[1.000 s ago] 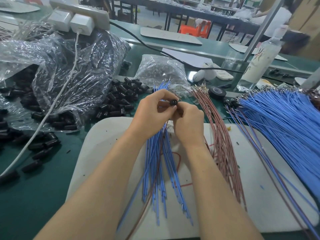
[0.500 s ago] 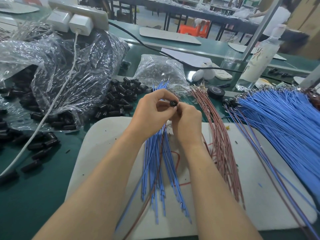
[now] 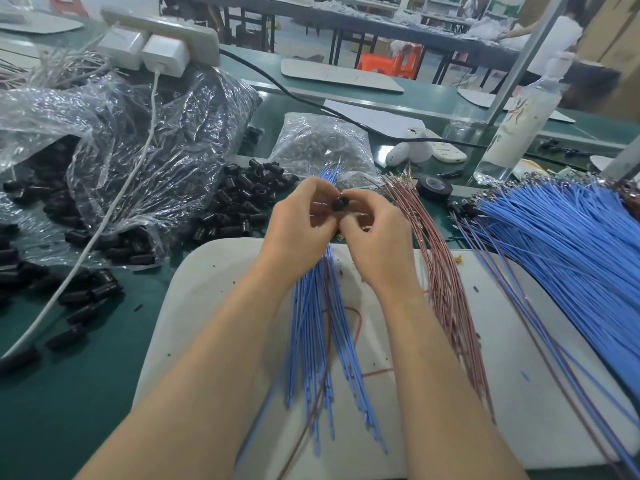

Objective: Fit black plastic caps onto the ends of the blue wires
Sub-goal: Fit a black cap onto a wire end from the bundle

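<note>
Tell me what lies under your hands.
Loose blue wires fan out on the white mat beneath the left hand and right hand, a thin red wire looped among them. Their upper stretch is hidden by the hands.

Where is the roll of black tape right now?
Head view, right of centre: the tape roll lies on the table between the red-brown wires and the big blue wire pile.

I see a bundle of reddish-brown wires [image 3: 446, 289] lying across a white mat [image 3: 214, 289] on the green surface [image 3: 86, 358], with a roll of black tape [image 3: 434, 187] just beyond them. Farther back stand a clear bottle [image 3: 516, 133] and a power strip [image 3: 166, 32] with two white chargers [image 3: 166, 58].
</note>
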`<state>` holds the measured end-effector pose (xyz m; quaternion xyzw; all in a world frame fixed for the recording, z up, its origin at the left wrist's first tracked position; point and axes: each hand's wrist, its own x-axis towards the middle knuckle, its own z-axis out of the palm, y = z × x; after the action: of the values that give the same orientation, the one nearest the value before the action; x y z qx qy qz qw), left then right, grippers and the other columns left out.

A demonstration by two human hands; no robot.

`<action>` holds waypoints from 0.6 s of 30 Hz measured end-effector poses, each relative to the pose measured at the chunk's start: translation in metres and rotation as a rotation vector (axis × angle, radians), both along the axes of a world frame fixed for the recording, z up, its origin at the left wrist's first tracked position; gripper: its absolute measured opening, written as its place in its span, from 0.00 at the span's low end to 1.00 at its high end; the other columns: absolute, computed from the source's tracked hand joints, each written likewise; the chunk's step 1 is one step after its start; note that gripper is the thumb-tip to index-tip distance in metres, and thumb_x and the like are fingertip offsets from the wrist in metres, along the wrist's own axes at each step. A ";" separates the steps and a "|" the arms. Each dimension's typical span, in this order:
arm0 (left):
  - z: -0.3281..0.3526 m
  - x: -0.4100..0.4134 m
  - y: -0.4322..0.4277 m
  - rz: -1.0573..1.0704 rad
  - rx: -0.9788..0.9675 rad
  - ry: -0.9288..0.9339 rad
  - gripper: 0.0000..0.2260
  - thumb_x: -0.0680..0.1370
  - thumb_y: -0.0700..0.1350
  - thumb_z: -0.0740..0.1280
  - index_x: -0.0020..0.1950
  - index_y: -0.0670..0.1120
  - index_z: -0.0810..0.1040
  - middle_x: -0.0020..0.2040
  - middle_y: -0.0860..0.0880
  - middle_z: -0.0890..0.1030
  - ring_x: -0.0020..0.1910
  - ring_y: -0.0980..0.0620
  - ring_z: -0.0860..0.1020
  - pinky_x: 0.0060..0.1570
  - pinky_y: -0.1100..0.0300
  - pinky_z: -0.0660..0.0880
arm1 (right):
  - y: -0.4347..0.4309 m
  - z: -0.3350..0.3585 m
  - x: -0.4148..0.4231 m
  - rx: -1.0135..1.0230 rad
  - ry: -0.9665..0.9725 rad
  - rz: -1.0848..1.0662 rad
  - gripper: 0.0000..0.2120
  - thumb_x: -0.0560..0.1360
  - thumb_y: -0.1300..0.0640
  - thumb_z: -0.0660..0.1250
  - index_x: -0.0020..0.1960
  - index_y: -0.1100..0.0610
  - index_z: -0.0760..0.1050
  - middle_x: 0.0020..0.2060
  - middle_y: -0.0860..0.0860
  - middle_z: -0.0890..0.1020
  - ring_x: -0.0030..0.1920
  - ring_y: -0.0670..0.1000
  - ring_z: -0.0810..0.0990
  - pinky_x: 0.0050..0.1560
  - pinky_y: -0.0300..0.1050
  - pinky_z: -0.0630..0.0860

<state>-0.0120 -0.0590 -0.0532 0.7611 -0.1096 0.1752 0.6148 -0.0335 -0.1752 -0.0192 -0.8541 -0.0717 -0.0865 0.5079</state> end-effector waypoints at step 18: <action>-0.002 -0.002 -0.002 0.159 0.397 -0.024 0.06 0.78 0.42 0.63 0.47 0.42 0.78 0.42 0.48 0.81 0.41 0.46 0.76 0.44 0.51 0.75 | 0.010 0.003 -0.005 0.125 -0.101 -0.101 0.09 0.77 0.60 0.65 0.54 0.64 0.77 0.46 0.57 0.82 0.42 0.47 0.74 0.47 0.39 0.71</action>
<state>-0.0140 -0.0608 -0.0555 0.8714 -0.0889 0.2074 0.4355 -0.0389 -0.1650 -0.0163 -0.8177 -0.0486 -0.1593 0.5511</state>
